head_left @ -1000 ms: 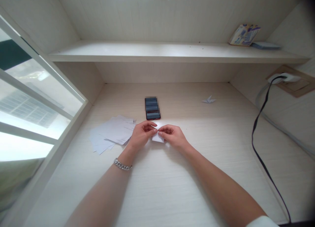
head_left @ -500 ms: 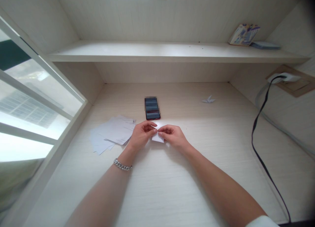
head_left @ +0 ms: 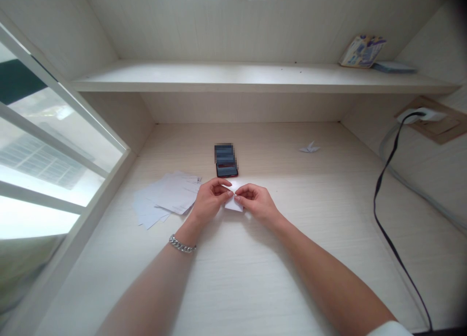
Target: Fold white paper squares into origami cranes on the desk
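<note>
Between my two hands is a small folded piece of white paper (head_left: 234,205), low over the desk. My left hand (head_left: 212,196) pinches its left side between thumb and fingers. From the right, my right hand (head_left: 257,200) grips it the same way, the two thumb tips close together. Fingers cover the paper's upper part. Just beyond the hands lies a phone (head_left: 226,161), its screen partly blurred out. Beside my left hand spreads a loose pile of white paper sheets (head_left: 175,195). A folded paper crane (head_left: 310,148) sits farther back on the right.
The pale wooden desk (head_left: 233,287) runs back under a shelf (head_left: 204,74). A colourful box (head_left: 362,51) and a flat bluish item (head_left: 393,67) are on the shelf. A black cable (head_left: 377,185) hangs from a wall socket (head_left: 434,119) at right. A barred window (head_left: 54,136) borders the left.
Both hands keep their pinch on the folded paper with only a very slight shift of the fingers. Everything else stays in place.
</note>
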Demonstrator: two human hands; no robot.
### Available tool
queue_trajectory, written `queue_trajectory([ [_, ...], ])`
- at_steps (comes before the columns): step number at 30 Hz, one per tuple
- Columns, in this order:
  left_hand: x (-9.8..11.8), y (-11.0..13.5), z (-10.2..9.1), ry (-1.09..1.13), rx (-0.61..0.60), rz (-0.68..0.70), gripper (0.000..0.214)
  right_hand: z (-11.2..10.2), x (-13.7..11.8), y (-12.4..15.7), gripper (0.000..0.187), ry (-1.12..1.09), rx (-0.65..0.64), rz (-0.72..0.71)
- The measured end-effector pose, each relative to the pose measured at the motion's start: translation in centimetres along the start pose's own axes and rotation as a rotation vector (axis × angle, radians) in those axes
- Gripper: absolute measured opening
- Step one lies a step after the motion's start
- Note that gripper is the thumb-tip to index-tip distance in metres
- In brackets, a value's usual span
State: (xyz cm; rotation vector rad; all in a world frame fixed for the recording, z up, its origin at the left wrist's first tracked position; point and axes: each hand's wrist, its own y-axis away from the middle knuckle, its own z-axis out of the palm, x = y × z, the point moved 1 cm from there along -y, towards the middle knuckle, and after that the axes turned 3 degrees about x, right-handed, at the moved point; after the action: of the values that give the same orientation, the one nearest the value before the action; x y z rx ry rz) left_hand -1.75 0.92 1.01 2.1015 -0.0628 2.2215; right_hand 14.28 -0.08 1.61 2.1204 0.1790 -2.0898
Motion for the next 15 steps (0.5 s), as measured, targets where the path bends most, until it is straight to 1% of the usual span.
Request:
queue_trajectory([
  [5, 0.41, -0.03, 0.43, 0.108, 0.043, -0.064, 0.025, 0.14, 0.02, 0.02, 0.012, 0.013, 0.019, -0.022],
  [7, 0.51, -0.06, 0.63, 0.109, 0.061, -0.075, 0.023, 0.13, 0.05, 0.0, 0.011, 0.023, 0.043, -0.038],
  [12, 0.3, 0.0, 0.82, 0.022, 0.009, -0.01, 0.024, 0.13, 0.14, 0.1, 0.014, 0.026, 0.102, -0.078],
  [15, -0.06, 0.06, 0.75, 0.004, 0.041, 0.011, 0.026, 0.18, 0.24, 0.11, 0.019, 0.005, 0.079, -0.048],
])
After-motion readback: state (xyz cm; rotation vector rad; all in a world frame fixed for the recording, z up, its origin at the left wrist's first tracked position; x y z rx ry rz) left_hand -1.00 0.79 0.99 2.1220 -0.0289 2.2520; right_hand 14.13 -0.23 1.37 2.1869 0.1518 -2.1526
